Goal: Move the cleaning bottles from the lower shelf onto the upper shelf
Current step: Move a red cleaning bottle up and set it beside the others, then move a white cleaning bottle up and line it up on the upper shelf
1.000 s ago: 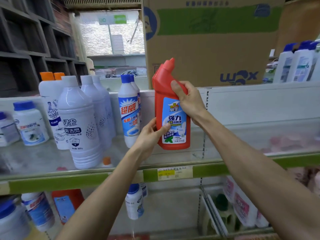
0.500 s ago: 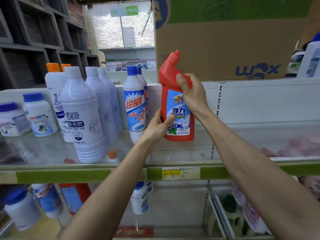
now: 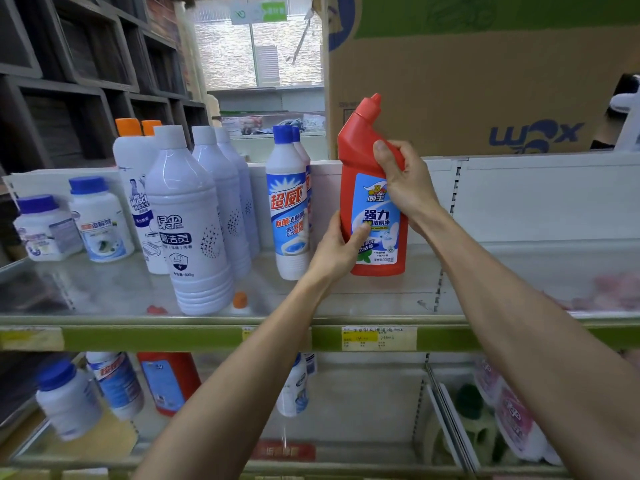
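Smooth white plastic bottles (image 3: pixel 194 223) crowd the left of the glossy upper shelf (image 3: pixel 104 289); the lower shelf (image 3: pixel 346 410) stuff is blurry. Left hand (image 3: pixel 337 245) curls round the base of the red bent-neck bottle (image 3: pixel 372 188), upright at the shelf's middle, bottom edge half hidden; right hand (image 3: pixel 405 181) wraps its shoulder

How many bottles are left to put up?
Done: white bottles stand on the upper shelf. In hand: both hands, left and right, hold the red bottle there. Left: at least four on the lower shelf, including another red one.
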